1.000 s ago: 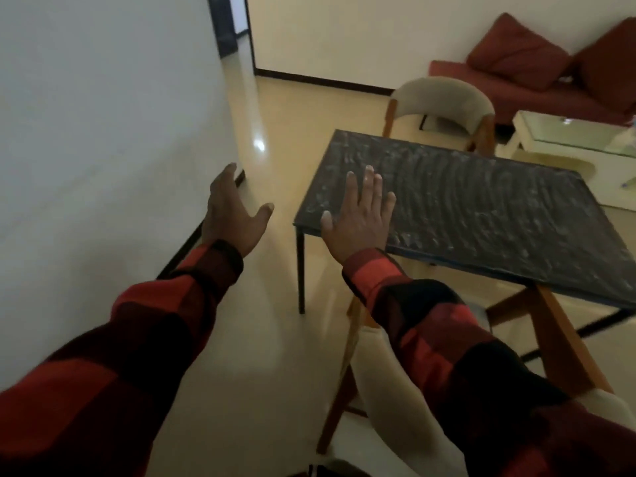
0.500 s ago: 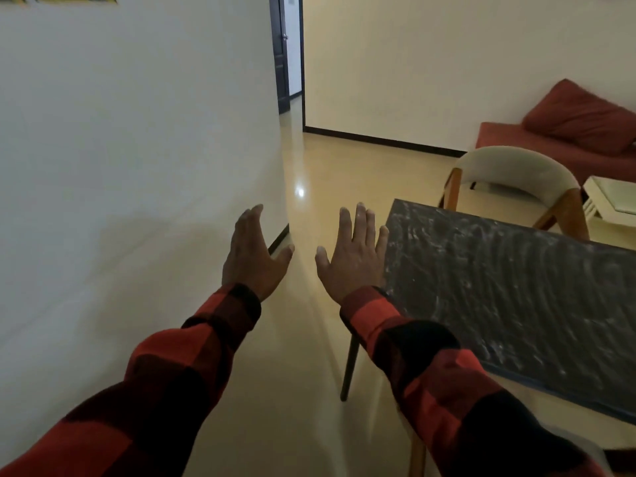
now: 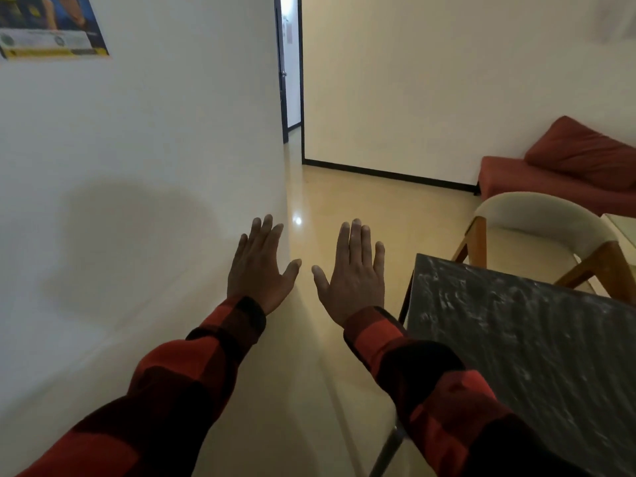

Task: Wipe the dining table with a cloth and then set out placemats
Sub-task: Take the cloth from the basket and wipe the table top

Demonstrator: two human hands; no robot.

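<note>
Dark stone with pale streaks, the counter [image 3: 537,339] lies off to the right of my right hand [image 3: 351,280], its near left corner just beside my right wrist and its top running away toward the right and back. Both my hands are out in front of me, palms down, fingers straight and a little spread, holding nothing. My left hand [image 3: 263,270] hangs close to the white wall [image 3: 137,166] on its outer side; I cannot tell whether it touches. Neither hand rests on the counter; both hover over the glossy floor [image 3: 344,208] that leads to the doorway [image 3: 292,63] straight ahead of my fingertips.

No cloth and no placemats show anywhere from here, so I judge the task is at its very start: I have to fetch a cloth first. What the coming move turns on is that the counter sits to my right while my hands point forward, down the passage. My right hand is the nearer one to the counter, so it would be the natural one to wipe with. A pale chair [image 3: 550,218] stands beyond the counter's far edge, and a red sofa [image 3: 550,173] lies further back on that same right side
</note>
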